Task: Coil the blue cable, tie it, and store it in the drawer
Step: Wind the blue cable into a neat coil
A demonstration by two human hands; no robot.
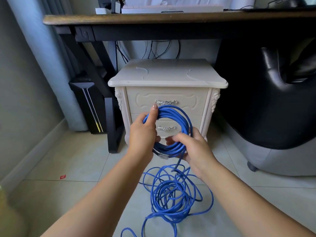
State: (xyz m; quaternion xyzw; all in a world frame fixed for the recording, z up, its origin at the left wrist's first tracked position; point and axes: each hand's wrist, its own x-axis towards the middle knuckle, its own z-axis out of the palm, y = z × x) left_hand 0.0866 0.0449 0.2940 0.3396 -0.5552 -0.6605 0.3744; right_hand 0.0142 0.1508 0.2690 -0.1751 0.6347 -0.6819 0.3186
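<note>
Closest to you, the loose part of the blue cable (171, 194) lies in tangled loops on the tiled floor (68, 159), in front of the cream cabinet (167, 74). One strand rises from that heap to your right hand (193, 147).

Both your hands hold the wound part, a round coil (177, 115), upright in the air in front of the cabinet's drawers. Your left hand (143, 132) grips the coil's left side, its fingers curled round the strands and one finger straight up along them. Your right hand grips the lower right of the coil, fingers wrapped round the bundle. A clear plug (163, 156) hangs at the bottom of the coil, between your hands.

The top drawer (145, 98) is closed, and the coil's upper edge sits just below its silver handle (166, 102). Two thin white ties (142, 71) lie on top of the cabinet, well apart. A dark desk (153, 18) stands over the cabinet, and a black chair (273, 100) is to the cabinet's right.
</note>
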